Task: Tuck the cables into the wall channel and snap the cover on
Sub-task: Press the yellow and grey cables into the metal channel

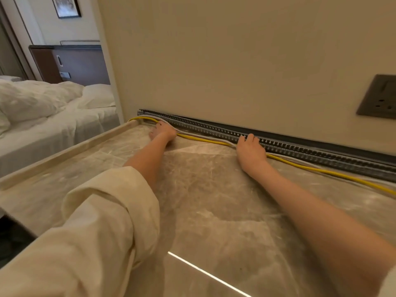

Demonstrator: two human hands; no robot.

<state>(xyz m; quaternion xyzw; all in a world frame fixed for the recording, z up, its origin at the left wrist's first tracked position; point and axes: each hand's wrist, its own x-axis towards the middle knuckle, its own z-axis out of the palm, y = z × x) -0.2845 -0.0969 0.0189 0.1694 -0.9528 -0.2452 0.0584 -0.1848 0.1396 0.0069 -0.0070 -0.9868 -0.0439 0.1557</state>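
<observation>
Yellow cable (205, 140) and grey cable (190, 133) lie loose on the marble counter (214, 211), just beside the open slotted channel (278, 144) — none tucked, no cover seen. Left hand (164, 131) curls over the cables; right hand (250, 146) rests flat on them, fingertips at the channel. Cables look light, limp and springy — best pinched close to the channel in short runs.

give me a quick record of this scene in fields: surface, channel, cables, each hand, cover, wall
surface: marble counter
channel: slotted wall channel along the counter's back edge, open
cables: yellow cable and white cable lie on the counter before the channel
left hand: on the cables near the channel's left end
right hand: over the cables, fingers at the channel
cover: not visible
wall: power socket at right
</observation>
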